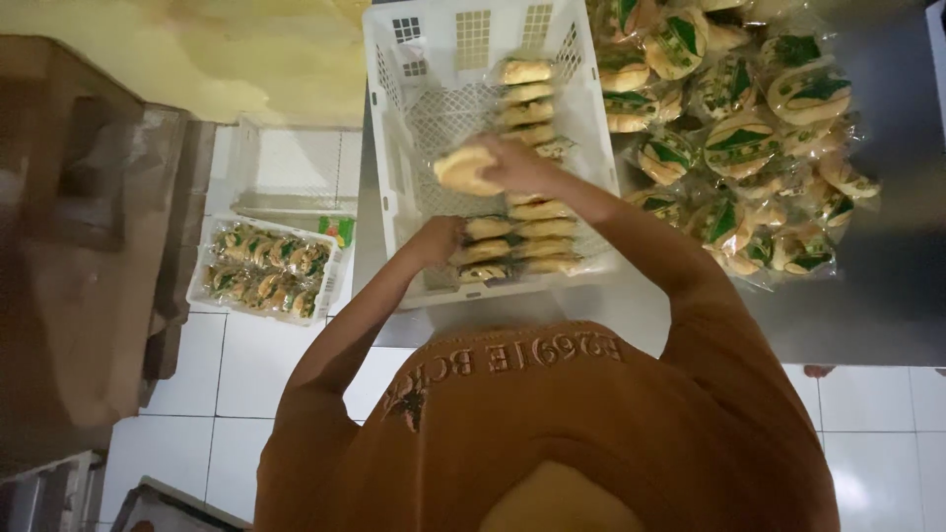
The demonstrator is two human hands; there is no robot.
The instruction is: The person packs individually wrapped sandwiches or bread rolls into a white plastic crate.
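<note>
A: What is held, and where?

B: A wrapped bun point(465, 169) is grasped in the right hand point(517, 163), above the white crate point(389, 118). The left hand point(440, 239) is laid against the row of buns point(517, 246) at the crate's near end; whether it is clenched cannot be told.

A: How should the bun be handled?

B: It is judged light, soft and easily squashed, and the film is probably slippery. It is best taken by its flat sides with spread fingers, gently. More buns are heaped in a pile point(739, 138) on the table point(887, 296).
</note>
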